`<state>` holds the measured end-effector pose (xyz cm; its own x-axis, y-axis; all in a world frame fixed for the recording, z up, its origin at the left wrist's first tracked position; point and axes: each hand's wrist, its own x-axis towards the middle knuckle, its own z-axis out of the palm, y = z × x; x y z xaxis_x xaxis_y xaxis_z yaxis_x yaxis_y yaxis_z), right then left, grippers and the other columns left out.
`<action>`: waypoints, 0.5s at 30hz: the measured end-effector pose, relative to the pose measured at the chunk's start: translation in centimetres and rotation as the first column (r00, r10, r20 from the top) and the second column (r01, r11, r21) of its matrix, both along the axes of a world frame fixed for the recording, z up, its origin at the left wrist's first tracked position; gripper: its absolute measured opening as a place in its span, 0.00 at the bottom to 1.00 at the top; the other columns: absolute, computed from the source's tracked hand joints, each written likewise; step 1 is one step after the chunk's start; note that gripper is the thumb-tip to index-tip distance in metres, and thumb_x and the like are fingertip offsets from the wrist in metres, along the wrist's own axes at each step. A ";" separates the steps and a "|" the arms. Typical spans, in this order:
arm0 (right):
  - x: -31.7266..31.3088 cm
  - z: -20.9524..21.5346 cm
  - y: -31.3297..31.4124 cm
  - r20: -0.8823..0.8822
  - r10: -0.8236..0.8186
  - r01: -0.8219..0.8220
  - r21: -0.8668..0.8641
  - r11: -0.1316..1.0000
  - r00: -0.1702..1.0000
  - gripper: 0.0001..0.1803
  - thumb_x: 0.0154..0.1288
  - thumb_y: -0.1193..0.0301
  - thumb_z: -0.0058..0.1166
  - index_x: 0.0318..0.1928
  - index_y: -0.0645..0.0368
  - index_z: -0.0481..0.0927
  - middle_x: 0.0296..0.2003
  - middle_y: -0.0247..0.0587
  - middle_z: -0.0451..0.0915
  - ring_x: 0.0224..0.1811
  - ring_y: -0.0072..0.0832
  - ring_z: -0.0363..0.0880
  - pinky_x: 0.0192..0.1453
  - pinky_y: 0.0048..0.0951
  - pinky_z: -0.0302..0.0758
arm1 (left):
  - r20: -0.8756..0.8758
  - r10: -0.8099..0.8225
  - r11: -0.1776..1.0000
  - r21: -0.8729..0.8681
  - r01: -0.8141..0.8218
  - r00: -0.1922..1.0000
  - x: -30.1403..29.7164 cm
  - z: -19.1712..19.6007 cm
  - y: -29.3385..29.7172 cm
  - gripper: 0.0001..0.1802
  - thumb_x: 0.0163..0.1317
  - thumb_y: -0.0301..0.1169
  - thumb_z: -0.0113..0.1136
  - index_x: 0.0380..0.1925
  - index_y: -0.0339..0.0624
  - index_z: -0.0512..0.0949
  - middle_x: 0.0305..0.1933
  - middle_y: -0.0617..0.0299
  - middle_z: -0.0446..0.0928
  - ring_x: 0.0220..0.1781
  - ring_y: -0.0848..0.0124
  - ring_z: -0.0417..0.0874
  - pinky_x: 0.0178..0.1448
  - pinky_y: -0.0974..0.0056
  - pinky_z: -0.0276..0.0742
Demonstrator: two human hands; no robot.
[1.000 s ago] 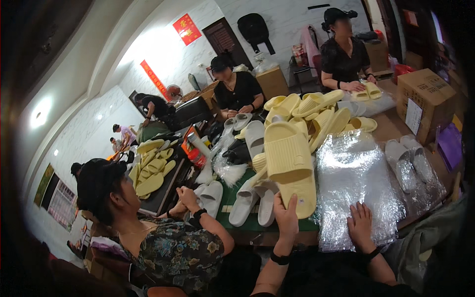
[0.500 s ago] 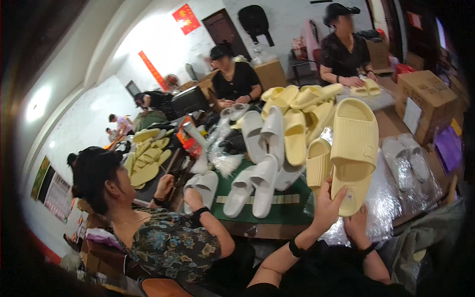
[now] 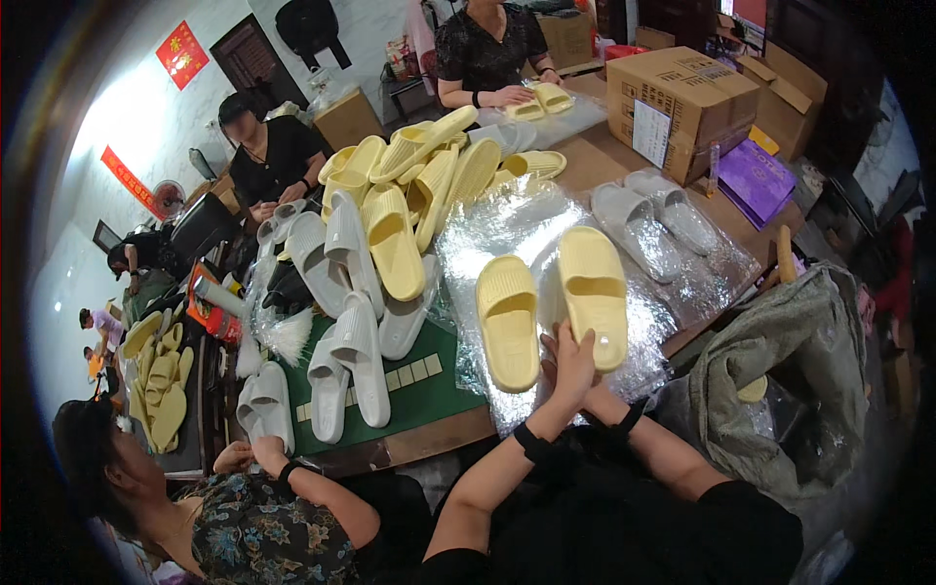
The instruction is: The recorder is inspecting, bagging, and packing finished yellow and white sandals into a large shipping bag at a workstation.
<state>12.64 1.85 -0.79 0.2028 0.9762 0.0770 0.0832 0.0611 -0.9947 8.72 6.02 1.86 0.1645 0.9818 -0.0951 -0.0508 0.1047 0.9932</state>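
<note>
Far left: neighbour in a patterned top (image 3: 249, 536), hand on a white slipper pair (image 3: 263, 409) at the table (image 3: 429, 444) edge; face side is cut off by the dark rim. Next: green mat (image 3: 419, 385) with more white slippers, then the mixed yellow/white slipper pile (image 3: 390, 205).

Centre: left yellow slipper (image 3: 507, 322) now lies flat, sole down, on the crinkled clear plastic sheet (image 3: 507, 229). Half a second ago the pair was raised upright in front of the camera; now both are down side by side on the sheet.

Left hand (image 3: 570, 363), fingers spread open, rests at the heel of the right yellow slipper (image 3: 592, 292), touching it, not gripping. Right hand is hidden behind the left hand and forearm; only the wrist with its dark band (image 3: 629, 419) shows, so I cannot tell whether it is open or closed.

Right: grey slipper pair (image 3: 648, 219) under plastic, cardboard box (image 3: 678, 107), purple box (image 3: 756, 180), grey-green sack (image 3: 780, 380), partly lost in the rim shadow.
</note>
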 end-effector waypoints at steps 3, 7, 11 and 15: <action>0.2 1.4 -0.2 -0.234 0.008 -0.005 0.010 1.000 0.972 0.32 0.56 0.65 0.56 0.60 0.60 0.63 0.59 0.47 0.67 0.61 0.41 0.65 0.65 0.38 0.60 | 0.186 0.038 0.997 -0.077 -0.024 0.982 -0.8 3.7 0.3 0.25 0.65 0.27 0.47 0.61 0.35 0.55 0.56 0.50 0.67 0.56 0.64 0.70 0.56 0.65 0.70; -0.7 4.5 0.6 0.480 -0.005 -0.050 0.102 0.994 0.877 0.28 0.57 0.64 0.53 0.58 0.58 0.67 0.53 0.46 0.73 0.56 0.38 0.71 0.59 0.35 0.66 | 0.156 -0.043 0.999 -0.014 0.045 0.987 -3.3 3.2 0.3 0.28 0.65 0.27 0.47 0.63 0.36 0.52 0.54 0.50 0.67 0.53 0.66 0.72 0.52 0.65 0.72; 1.0 1.1 1.0 0.543 0.098 -0.131 0.022 0.991 0.834 0.22 0.59 0.65 0.50 0.55 0.53 0.71 0.46 0.44 0.77 0.52 0.38 0.74 0.53 0.38 0.69 | -0.188 -0.202 0.970 0.097 0.223 0.961 -5.9 3.7 -1.4 0.25 0.65 0.28 0.47 0.62 0.38 0.58 0.51 0.50 0.71 0.48 0.68 0.75 0.48 0.66 0.73; 2.8 3.2 1.0 0.789 0.058 -0.240 0.116 0.964 0.612 0.15 0.61 0.66 0.49 0.47 0.54 0.77 0.39 0.42 0.80 0.46 0.37 0.77 0.48 0.36 0.72 | -0.354 -0.231 0.964 0.043 0.262 0.907 -9.6 4.5 -3.8 0.18 0.63 0.30 0.50 0.51 0.34 0.68 0.53 0.41 0.68 0.51 0.54 0.74 0.52 0.59 0.70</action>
